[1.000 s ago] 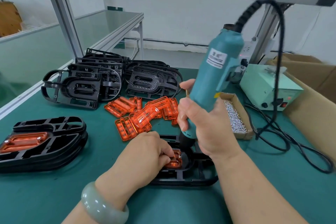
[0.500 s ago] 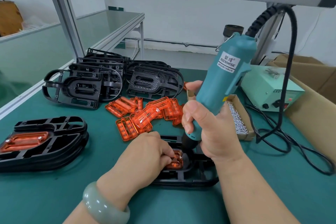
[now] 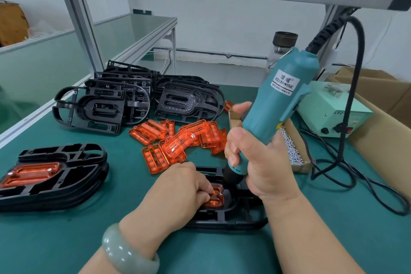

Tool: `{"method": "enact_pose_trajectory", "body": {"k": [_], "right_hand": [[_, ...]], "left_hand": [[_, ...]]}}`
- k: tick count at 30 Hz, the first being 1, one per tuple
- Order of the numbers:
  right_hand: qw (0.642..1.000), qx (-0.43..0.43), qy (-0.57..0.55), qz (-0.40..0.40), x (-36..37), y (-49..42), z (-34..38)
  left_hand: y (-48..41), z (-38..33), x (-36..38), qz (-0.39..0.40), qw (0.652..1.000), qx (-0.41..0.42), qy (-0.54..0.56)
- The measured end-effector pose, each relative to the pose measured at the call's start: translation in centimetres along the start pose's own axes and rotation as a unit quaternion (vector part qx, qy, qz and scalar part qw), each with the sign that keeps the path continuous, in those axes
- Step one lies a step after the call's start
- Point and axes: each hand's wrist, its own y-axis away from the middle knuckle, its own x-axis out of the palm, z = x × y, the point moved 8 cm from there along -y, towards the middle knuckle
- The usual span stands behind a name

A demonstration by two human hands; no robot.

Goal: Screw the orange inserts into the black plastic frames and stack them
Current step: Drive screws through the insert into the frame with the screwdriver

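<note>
A black plastic frame lies flat on the green mat in front of me with an orange insert seated in it. My left hand rests on the frame, its curled fingertips on the insert's near end. My right hand grips a teal electric screwdriver, tilted to the right, its black tip down on the insert. Loose orange inserts are heaped behind. A stack of finished frames with an orange insert on top sits at the left. Bare black frames pile at the back.
A cardboard tray of small screws lies right of my right hand. Behind it stands a pale green power box, and the screwdriver's black cable loops over the mat. A large cardboard box fills the right edge.
The screwdriver's top has swung further right and its body has tilted more. The tip stays on the insert. My left hand has not moved.
</note>
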Motion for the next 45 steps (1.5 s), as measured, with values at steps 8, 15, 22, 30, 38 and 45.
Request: {"method": "enact_pose_trajectory", "body": {"k": [8, 15, 22, 30, 38, 45], "right_hand": [[0.999, 0.012, -0.025, -0.026, -0.6, 0.4, 0.1], [0.998, 0.000, -0.055, -0.042, -1.3, 1.0, 0.5], [0.999, -0.017, -0.046, -0.017, -1.1, 1.3, 1.0], [0.999, -0.039, -0.032, 0.002, -0.6, 1.5, 1.3], [0.998, -0.047, -0.040, -0.001, -0.2, 1.4, 1.9], [0.989, -0.029, -0.119, -0.083, -2.6, 1.0, 2.3]], "left_hand": [[-0.1, 0.1, 0.1, 0.002, 1.000, 0.002, -0.006], [0.0, 0.2, 0.0, -0.001, 1.000, -0.009, 0.006], [0.3, 0.2, -0.2, 0.000, 1.000, -0.026, -0.004], [0.3, 0.1, -0.2, 0.011, 0.999, -0.029, -0.013], [0.2, 0.2, -0.1, 0.024, 0.999, -0.029, -0.032], [0.2, 0.0, -0.1, 0.023, 0.999, -0.023, -0.039]]}}
